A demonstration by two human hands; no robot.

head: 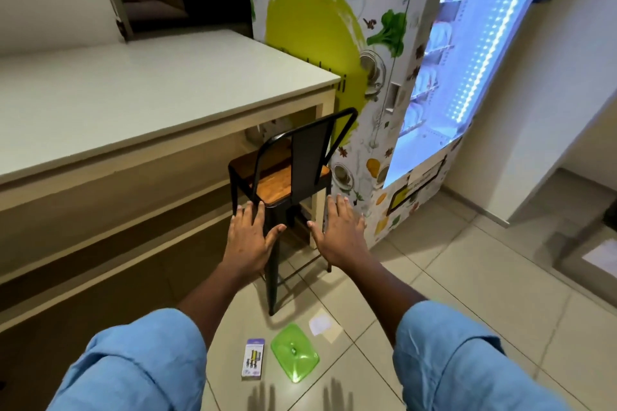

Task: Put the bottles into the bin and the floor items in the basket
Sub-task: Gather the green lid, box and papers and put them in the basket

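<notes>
Head view: nearest, between two blue sleeves [140,364], a small printed packet [253,358] is seen lying on the tiled floor [434,277], just left of a green transparent lid [294,351]; a white paper slip [320,324] lies just beyond the lid. Farther on, the left hand [250,237] and right hand [337,230] are held flat, fingers [249,212] straight and spread, nothing grasped. The left is laid at the rear seat edge of a black chair [293,173], the right beside it. A pale worktop [133,93] is seen far left, a printed cabinet [384,43] far right.
</notes>
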